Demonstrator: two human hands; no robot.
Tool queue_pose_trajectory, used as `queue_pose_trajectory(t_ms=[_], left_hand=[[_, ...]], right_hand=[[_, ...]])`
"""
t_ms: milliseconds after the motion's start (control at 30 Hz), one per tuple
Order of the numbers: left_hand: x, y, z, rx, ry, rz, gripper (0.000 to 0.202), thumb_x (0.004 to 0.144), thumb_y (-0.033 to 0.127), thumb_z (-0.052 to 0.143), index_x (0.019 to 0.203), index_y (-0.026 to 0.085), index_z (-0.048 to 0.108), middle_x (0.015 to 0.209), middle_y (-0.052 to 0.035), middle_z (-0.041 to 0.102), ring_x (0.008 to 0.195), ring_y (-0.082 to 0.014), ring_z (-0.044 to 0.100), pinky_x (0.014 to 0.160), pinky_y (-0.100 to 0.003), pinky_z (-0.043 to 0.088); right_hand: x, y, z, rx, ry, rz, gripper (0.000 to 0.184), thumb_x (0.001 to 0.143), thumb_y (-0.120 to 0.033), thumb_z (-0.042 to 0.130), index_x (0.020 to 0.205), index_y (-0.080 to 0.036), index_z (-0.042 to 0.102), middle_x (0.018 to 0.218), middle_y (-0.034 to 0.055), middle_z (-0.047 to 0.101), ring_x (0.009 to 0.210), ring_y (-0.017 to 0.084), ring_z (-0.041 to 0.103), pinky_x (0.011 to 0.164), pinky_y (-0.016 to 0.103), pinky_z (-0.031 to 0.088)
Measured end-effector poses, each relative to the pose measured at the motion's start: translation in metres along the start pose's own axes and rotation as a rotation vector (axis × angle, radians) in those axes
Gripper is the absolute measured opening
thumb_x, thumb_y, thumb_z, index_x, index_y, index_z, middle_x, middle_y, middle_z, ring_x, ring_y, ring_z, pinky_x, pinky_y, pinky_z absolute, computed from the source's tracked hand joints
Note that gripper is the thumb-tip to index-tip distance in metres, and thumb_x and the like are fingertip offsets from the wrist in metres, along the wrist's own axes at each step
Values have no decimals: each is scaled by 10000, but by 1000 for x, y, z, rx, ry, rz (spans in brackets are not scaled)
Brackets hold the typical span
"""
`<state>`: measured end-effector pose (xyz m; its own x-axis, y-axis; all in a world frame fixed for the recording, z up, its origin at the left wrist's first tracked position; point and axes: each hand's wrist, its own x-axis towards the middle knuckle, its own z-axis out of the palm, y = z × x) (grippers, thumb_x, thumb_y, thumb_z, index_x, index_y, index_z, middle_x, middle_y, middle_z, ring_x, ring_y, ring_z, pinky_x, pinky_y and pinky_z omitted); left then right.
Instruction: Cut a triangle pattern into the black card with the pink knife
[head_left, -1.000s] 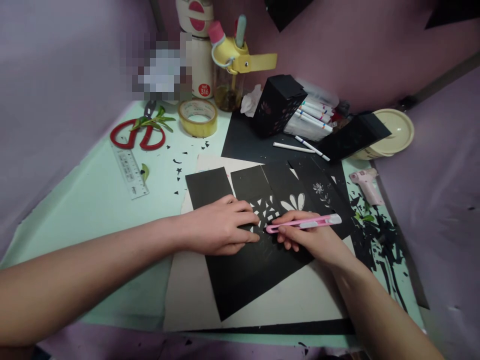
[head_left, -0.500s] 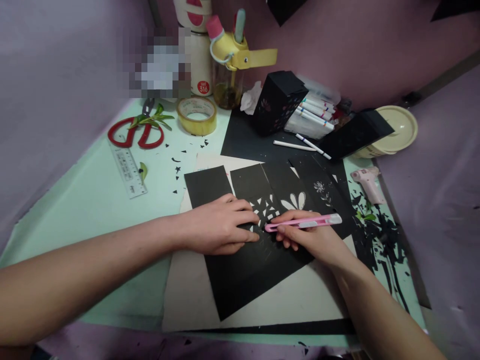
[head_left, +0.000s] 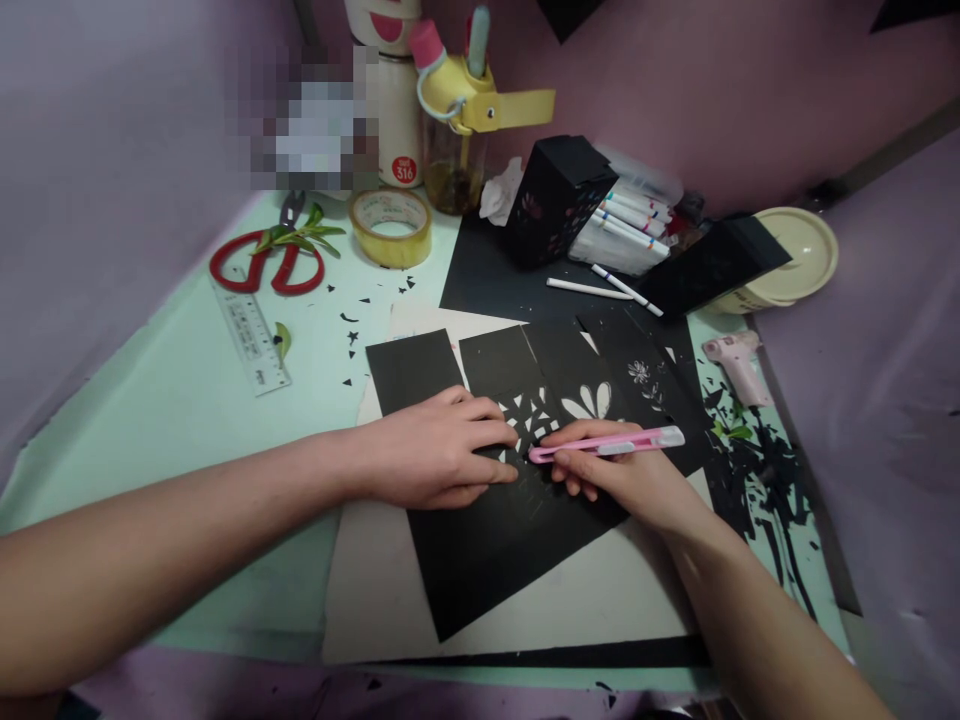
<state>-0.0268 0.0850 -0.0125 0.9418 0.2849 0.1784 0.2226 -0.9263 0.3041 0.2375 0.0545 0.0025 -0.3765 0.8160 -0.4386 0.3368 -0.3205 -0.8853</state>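
at the left of the desk [head_left: 187,420] lie red-handled scissors [head_left: 256,270], a green sprig [head_left: 304,238] across them and a clear ruler [head_left: 251,340] running down from under one handle loop; a single leaf [head_left: 282,342] is at the ruler's right edge. next comes a roll of tape [head_left: 391,251], with a white bottle [head_left: 397,125] behind it and a yellow-topped bottle [head_left: 459,92] just right of that. small black bits [head_left: 352,339] dot the desk below the tape. the left hand [head_left: 442,450] lies palm down on the black card [head_left: 499,570], its grip open and holding nothing, the fingers slightly apart. the card rests at a slant on a pale board [head_left: 367,600], with angular and petal-shaped cut-outs near the fingertips. the right hand [head_left: 604,465] has its grip closed on a pink cutter [head_left: 592,446], thumb and fingers near the front end, which points left at the cut-outs; whether the blade touches the card is too dark to tell. behind are a black box [head_left: 559,205], white pens [head_left: 634,235] beside it, and a second black box [head_left: 720,265] in front of a cream bowl [head_left: 806,255]. at far right, a pink glue gun [head_left: 739,365] lies above a heap of black scraps [head_left: 772,475].
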Motion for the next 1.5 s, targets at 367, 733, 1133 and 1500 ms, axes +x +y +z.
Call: queue_pose_trajectory(t_ms=[367, 733, 1133, 1500], left_hand=[[0, 0, 1, -16, 37, 5, 295, 919, 231, 557, 1195, 265, 656, 1210, -87, 629, 1113, -273, 532, 879, -404, 397], [-1, -1, 1, -14, -10, 3, 313, 951, 251, 498, 1233, 265, 635, 1244, -96, 613, 1128, -287, 508, 870, -414, 382], [-1, 0, 1, -11, 8, 2, 303, 956, 253, 487, 1213, 261, 648, 1237, -93, 618, 1120, -284, 510, 858, -412, 377], [0, 0, -1, -6, -12, -14, 299, 952, 257, 497, 1209, 273, 648, 1232, -79, 619, 1120, -274, 513, 861, -397, 378]], right_hand=[[-3, -1, -1, -74, 4, -48, 236, 868, -391, 688, 977, -192, 755, 738, 33, 713, 549, 96, 588, 432, 180, 459], [-3, 1, -2, -128, 0, -59, 211, 836, -349, 730, 1005, -230, 775, 746, 24, 722, 589, 117, 610, 445, 192, 459], [-7, 9, -4, -397, -95, -465, 230, 922, -223, 641, 1132, -250, 730, 984, 42, 747, 863, 160, 691, 763, 273, 544], [-6, 15, -13, -445, -102, -552, 280, 912, -140, 635, 1159, -253, 701, 966, 24, 746, 819, 135, 695, 697, 234, 528]])
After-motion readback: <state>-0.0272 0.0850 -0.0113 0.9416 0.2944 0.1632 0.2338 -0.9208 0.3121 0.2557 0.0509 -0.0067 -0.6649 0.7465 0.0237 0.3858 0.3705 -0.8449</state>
